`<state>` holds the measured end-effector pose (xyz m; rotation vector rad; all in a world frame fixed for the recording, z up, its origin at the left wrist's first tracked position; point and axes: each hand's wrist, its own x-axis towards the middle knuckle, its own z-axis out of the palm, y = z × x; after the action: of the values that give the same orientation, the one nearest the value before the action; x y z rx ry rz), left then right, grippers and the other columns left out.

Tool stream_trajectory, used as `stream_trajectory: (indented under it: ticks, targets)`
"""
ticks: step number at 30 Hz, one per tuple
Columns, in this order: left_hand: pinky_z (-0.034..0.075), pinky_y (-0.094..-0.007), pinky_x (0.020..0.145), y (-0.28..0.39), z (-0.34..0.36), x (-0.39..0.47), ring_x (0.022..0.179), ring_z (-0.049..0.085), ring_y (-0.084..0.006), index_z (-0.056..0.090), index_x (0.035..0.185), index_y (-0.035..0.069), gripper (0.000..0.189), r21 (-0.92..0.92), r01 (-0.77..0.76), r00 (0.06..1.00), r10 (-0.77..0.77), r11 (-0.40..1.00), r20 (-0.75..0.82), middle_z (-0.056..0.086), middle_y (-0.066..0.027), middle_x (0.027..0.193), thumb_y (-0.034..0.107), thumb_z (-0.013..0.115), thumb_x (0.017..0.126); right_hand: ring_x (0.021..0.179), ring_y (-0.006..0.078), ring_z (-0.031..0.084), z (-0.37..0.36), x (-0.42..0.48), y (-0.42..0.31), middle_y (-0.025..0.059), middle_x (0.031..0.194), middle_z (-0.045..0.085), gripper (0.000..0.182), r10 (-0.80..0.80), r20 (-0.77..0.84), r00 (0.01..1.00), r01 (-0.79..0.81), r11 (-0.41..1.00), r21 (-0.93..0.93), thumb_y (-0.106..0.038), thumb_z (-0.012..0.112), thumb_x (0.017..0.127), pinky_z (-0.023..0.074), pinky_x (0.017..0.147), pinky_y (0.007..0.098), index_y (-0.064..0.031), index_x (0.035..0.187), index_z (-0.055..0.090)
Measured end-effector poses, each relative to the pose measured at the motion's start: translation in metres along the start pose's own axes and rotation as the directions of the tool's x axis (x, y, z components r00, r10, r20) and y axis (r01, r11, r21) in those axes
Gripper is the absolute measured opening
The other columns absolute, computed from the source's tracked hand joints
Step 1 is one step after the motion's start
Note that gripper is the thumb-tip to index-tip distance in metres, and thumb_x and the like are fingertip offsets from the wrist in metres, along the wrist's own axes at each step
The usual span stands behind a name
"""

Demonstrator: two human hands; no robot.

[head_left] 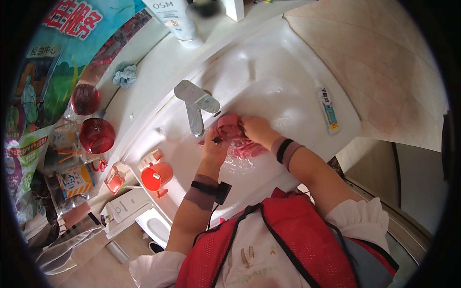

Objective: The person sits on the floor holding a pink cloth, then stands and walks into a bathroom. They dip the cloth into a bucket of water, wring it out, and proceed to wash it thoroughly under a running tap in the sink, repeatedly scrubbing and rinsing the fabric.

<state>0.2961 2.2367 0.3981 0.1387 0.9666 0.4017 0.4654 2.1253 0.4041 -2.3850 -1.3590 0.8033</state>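
Note:
A wet pink cloth (230,131) is bunched between my two hands over the basin of a white ceramic sink (324,57). My left hand (216,145) grips its left side, just below the spout of a chrome faucet (196,104). On the cloth's right side, the fingers of my right hand (257,129) are closed on its edge. The lower folds of the cloth lie in water in the basin. A small dark thing shows at my left fingers; I cannot tell what it is.
A toothpaste tube (327,108) lies on the sink's right rim. At the left are an orange cup (156,176), a small bottle (150,158) and red round containers (96,135). A white squeeze tube (176,23) and a pale blue scrunchie (125,75) rest on the ledge behind the faucet.

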Motion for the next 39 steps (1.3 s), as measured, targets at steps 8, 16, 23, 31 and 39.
stream_trajectory:
  ticks: [8,16,23,31,39]
  targets:
    - [0.042,-0.0496,0.101,-0.004,0.023,-0.017,0.117,0.052,-0.0298,0.040,0.134,0.008,0.047,-0.027,-0.020,0.982,0.025,0.999,0.188,0.056,-0.0116,0.121,0.040,0.043,0.099,0.081,0.0313,0.066,0.010,0.003,-0.047,0.0142,0.082,0.068,0.023,-0.323,-0.332,0.886,0.462,0.674,0.577,-0.019,0.062,0.080,0.0499,0.072,0.0390,-0.0036,0.097,0.063]
    - [0.050,-0.0392,0.084,-0.005,-0.011,0.001,0.098,0.060,-0.0259,0.057,0.112,0.013,0.039,-0.155,0.178,0.926,-0.112,0.972,0.361,0.062,-0.0053,0.111,0.047,0.053,0.093,0.070,0.0286,0.065,-0.006,-0.038,-0.116,0.0119,0.071,0.065,0.027,-0.336,-0.390,0.857,0.485,0.780,0.395,-0.030,0.070,0.079,0.0506,0.064,0.0366,-0.0047,0.082,0.064]
    - [0.050,-0.0376,0.081,-0.025,0.039,-0.026,0.095,0.061,-0.0251,0.059,0.107,0.013,0.031,0.156,0.144,0.961,-0.176,0.977,0.214,0.064,-0.0040,0.101,0.040,0.046,0.098,0.068,0.0317,0.065,-0.009,-0.021,-0.083,0.0123,0.071,0.065,0.027,0.003,-0.362,0.932,0.182,0.860,0.476,-0.033,0.065,0.081,0.0493,0.059,0.0425,-0.0076,0.075,0.061]
    - [0.047,-0.0418,0.097,-0.020,0.031,-0.023,0.109,0.060,-0.0268,0.054,0.121,0.005,0.042,-0.002,0.071,0.997,-0.071,0.997,0.003,0.061,-0.0112,0.120,0.040,0.043,0.099,0.080,0.0330,0.066,-0.023,0.001,-0.043,0.0138,0.081,0.068,0.036,0.069,-0.222,0.973,0.055,0.860,0.508,-0.042,0.065,0.082,0.0503,0.071,0.0430,-0.0060,0.089,0.066]
    - [0.036,-0.0520,0.106,0.008,0.013,-0.005,0.120,0.050,-0.0275,0.051,0.118,0.013,0.032,0.068,-0.048,0.995,0.054,0.997,-0.080,0.050,-0.0073,0.123,0.038,0.045,0.098,0.091,0.0405,0.062,0.006,0.009,0.015,0.0187,0.097,0.066,0.038,0.171,-0.231,0.958,-0.153,0.984,0.092,-0.026,0.058,0.087,0.0498,0.080,0.0485,-0.0055,0.118,0.052]
